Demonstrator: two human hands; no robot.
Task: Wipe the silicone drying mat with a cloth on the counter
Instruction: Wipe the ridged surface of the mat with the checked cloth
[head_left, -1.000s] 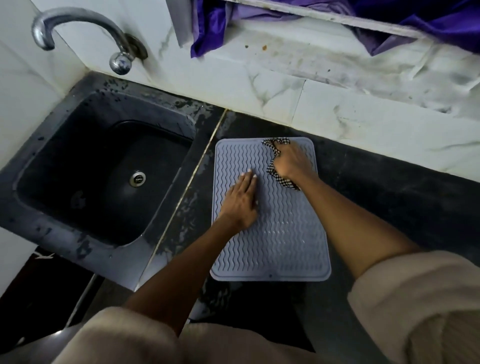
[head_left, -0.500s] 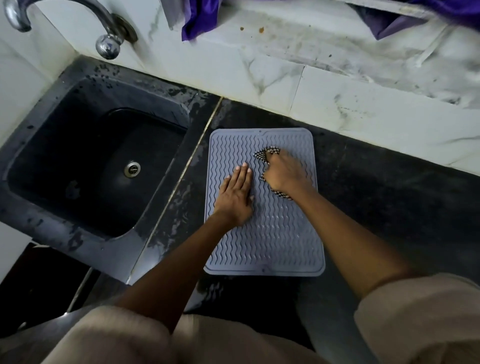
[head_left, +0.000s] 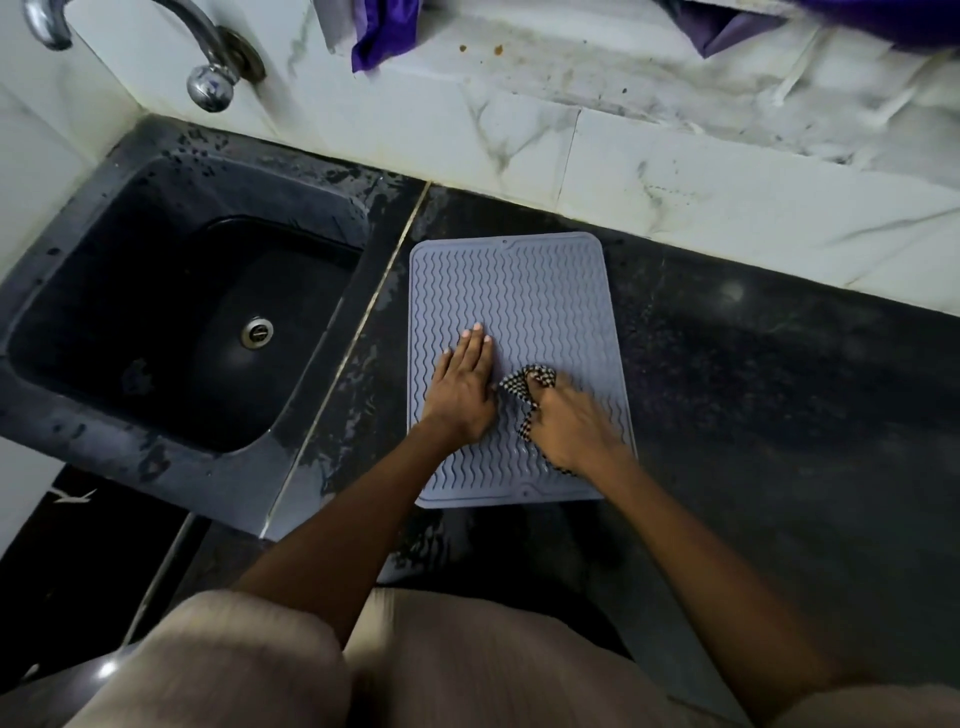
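Mat (head_left: 524, 291) lies flat on the dark counter (head_left: 779, 389), long axis running 12 to 6, just right of the sink (head_left: 171, 332) and near the tiled wall (head_left: 675, 171) at 12.

Cloth (head_left: 530, 387), black-and-white checked, sits on the mat's lower right quarter, about 4 o'clock from mat centre. Right hand (head_left: 571, 431) is on top of it, fingers curled round the bunched fabric; cloth sticks out at the fingertips toward 11 and trails under the palm toward 6. Hand is motion-blurred.

Left hand (head_left: 462, 395) is flat on the mat, fingers straight and together, pointing 12, pressing the mat down. It sits at 9 o'clock from the cloth, just beside it; contact can't be confirmed.

Tap (head_left: 208, 57) on the wall at 11. Purple fabric (head_left: 384, 36) hangs at 12.
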